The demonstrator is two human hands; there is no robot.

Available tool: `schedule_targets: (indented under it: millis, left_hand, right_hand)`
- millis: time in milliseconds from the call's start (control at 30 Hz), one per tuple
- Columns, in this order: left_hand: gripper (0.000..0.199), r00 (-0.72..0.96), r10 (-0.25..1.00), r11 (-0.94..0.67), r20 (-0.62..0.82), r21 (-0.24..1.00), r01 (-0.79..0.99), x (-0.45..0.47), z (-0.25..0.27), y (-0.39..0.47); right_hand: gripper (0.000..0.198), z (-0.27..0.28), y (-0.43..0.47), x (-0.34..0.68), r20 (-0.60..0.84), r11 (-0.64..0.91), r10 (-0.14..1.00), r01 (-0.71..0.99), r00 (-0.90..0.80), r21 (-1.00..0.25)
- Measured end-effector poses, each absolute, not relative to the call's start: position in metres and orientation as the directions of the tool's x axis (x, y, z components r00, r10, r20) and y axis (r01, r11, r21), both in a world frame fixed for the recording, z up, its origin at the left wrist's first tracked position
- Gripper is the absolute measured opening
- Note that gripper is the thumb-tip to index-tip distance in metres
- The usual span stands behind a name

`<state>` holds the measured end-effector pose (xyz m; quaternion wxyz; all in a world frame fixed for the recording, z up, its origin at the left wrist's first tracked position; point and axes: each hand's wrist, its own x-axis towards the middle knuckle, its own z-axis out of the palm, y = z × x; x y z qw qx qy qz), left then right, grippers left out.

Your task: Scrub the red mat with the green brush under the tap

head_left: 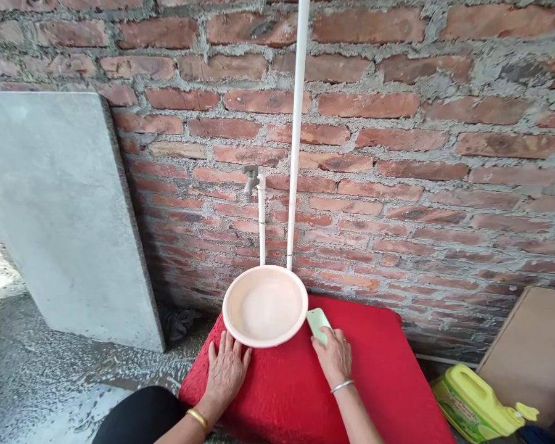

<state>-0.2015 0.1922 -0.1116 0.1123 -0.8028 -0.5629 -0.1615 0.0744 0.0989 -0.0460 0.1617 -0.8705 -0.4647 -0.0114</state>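
A pale pink basin stands on a red cloth that covers a low surface, with whitish, cloudy liquid in it. My left hand lies flat on the cloth, fingers spread, fingertips at the basin's near left rim. To the right of the basin, my right hand has its fingers closed around a pale green flat block with rounded corners. The block rests on or just above the cloth; its underside is hidden, so I cannot tell its kind.
Behind the basin, a tap on a white pipe stands against the brick wall. A grey slab leans at left above wet floor. At right are a yellow jug and a cardboard sheet.
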Motion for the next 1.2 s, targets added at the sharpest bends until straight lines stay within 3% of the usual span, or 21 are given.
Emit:
schedule_targets:
  millis: [100,300,467,700,800,1000,1200]
  left_hand:
    - [0.040,0.325,0.866,-0.349,0.381,-0.007,0.937,-0.202,-0.109,0.191]
    - [0.042,0.323,0.886,-0.345,0.332,0.008,0.939,-0.202,-0.105,0.190]
    - [0.044,0.317,0.895,-0.340,0.314,0.017,0.940,-0.201,-0.105,0.190]
    - [0.045,0.316,0.904,-0.337,0.289,0.025,0.941,-0.206,-0.108,0.193]
    - [0.045,0.330,0.903,-0.346,0.274,0.009,0.938,-0.207,-0.105,0.192]
    - [0.045,0.332,0.908,-0.346,0.256,0.011,0.938,-0.206,-0.103,0.192]
    - [0.046,0.321,0.914,-0.336,0.249,0.017,0.942,-0.205,-0.103,0.194]
  right_hand:
    - [0.032,-0.044,0.099,0.084,0.164,-0.604,0.742,0.754,0.650,-0.256]
    - [0.025,-0.043,0.109,0.082,0.147,-0.493,0.824,0.820,0.548,-0.290]
    - [0.035,-0.036,0.115,0.102,0.149,-0.634,0.720,0.729,0.678,-0.257]
    - [0.028,-0.037,0.147,0.080,0.160,-0.522,0.801,0.804,0.576,-0.285]
    - [0.029,-0.038,0.144,0.098,0.147,-0.549,0.788,0.790,0.598,-0.272]
    - [0.038,-0.024,0.081,0.201,0.127,-0.737,0.628,0.639,0.768,-0.219]
    - [0.053,-0.009,0.019,0.259,0.123,-0.863,0.422,0.440,0.898,-0.248]
